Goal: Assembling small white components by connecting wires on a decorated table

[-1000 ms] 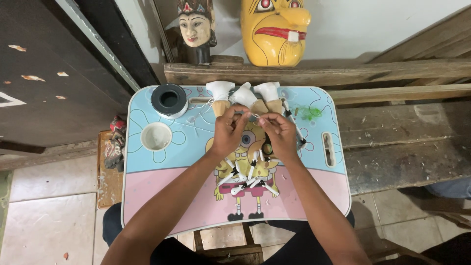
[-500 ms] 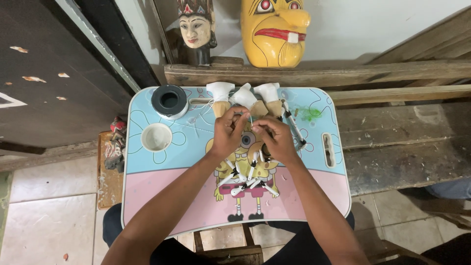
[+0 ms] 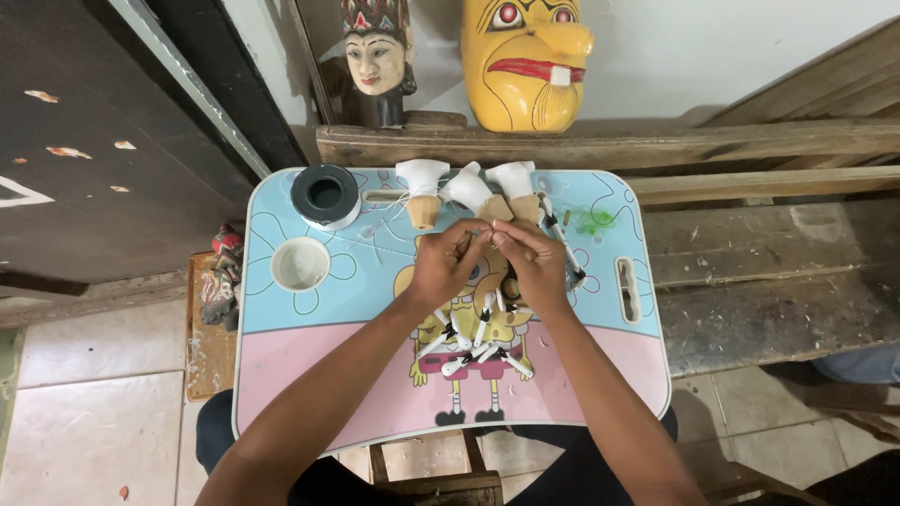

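My left hand (image 3: pixel 448 265) and my right hand (image 3: pixel 531 263) meet fingertip to fingertip over the middle of a small blue and pink cartoon tray table (image 3: pixel 309 365). Between the fingertips they pinch something small, too tiny to make out. Just beyond the hands stand three white-topped wooden puppet pieces (image 3: pixel 422 190). Below the hands lies a loose pile of several small white sticks (image 3: pixel 473 342). A thin dark-tipped tool (image 3: pixel 562 245) lies just right of my right hand.
A black tape roll (image 3: pixel 325 196) and a white cup (image 3: pixel 301 264) sit in the table's left part. A green scrap (image 3: pixel 591 221) lies far right. Behind, a wooden ledge (image 3: pixel 656 145) carries a yellow mask (image 3: pixel 525 61) and a carved head (image 3: pixel 378 56). A painted figure (image 3: pixel 219 276) lies on the floor at left.
Both hands stay together over the table's middle, with only slight shifts of the fingers. Nothing else has moved.
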